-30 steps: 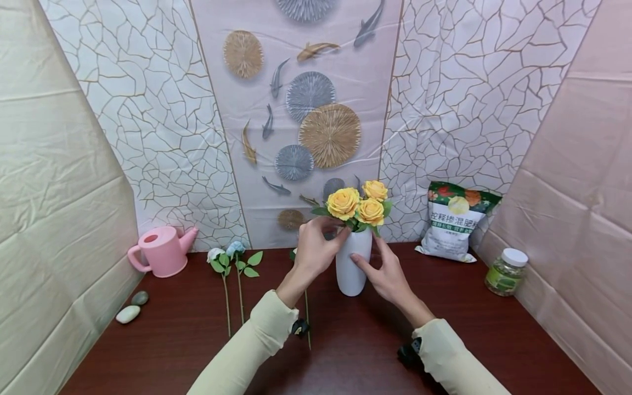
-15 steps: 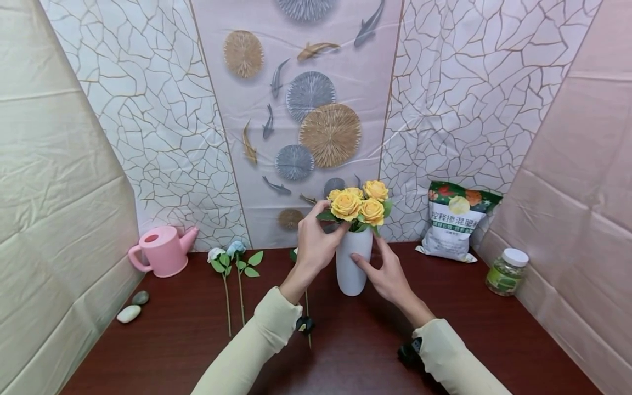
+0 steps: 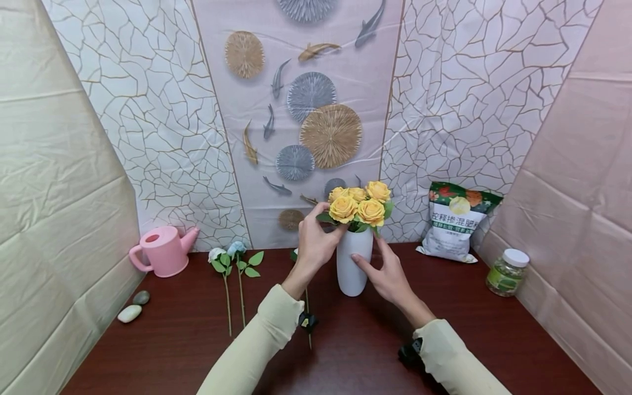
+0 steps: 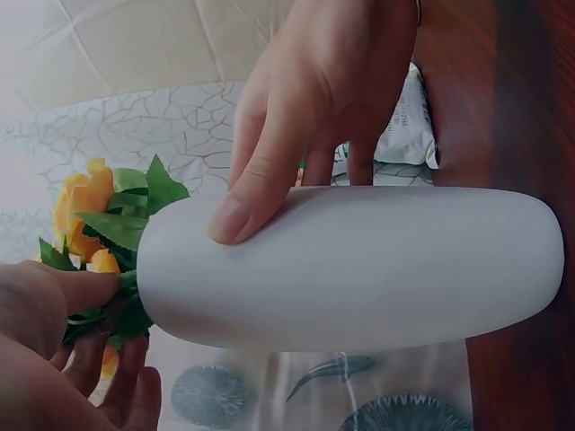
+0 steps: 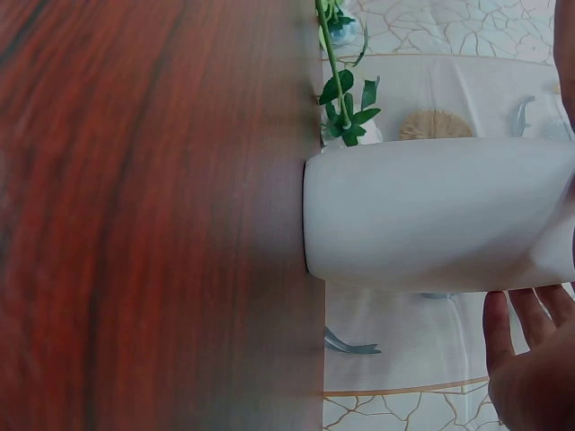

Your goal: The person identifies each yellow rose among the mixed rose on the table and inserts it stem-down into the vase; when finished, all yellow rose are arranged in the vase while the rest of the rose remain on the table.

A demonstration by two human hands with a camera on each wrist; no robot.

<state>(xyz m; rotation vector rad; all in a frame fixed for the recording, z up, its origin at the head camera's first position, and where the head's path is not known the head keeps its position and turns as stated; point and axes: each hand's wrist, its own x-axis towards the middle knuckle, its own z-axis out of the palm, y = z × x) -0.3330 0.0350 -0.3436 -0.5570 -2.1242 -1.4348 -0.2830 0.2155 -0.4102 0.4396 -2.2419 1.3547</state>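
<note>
A white vase [image 3: 353, 269] stands upright on the dark red table, with several yellow roses [image 3: 371, 212] and their green leaves bunched at its mouth. My right hand [image 3: 390, 274] holds the vase from the right side, thumb across the front and fingers along its far side. At the rim's left, my left hand [image 3: 315, 240] pinches the stem of a yellow rose just beneath the bloom. In the left wrist view, that thumb lies against green stem and leaf [image 4: 128, 279] close to the rim. The stems inside the vase are hidden.
White and blue flowers [image 3: 237, 248] on long stems lie left of the vase; another stem [image 3: 307, 299] lies partly behind my left arm. A pink watering can [image 3: 163, 252] and two stones [image 3: 130, 313] are far left. A fertilizer bag [image 3: 450, 225] and lidded jar [image 3: 507, 272] stand right.
My left hand has shifted slightly right, its fingers rising beside the blooms. The front-left roses have spread, and more yellow blooms show behind. My right hand and the vase stay put.
</note>
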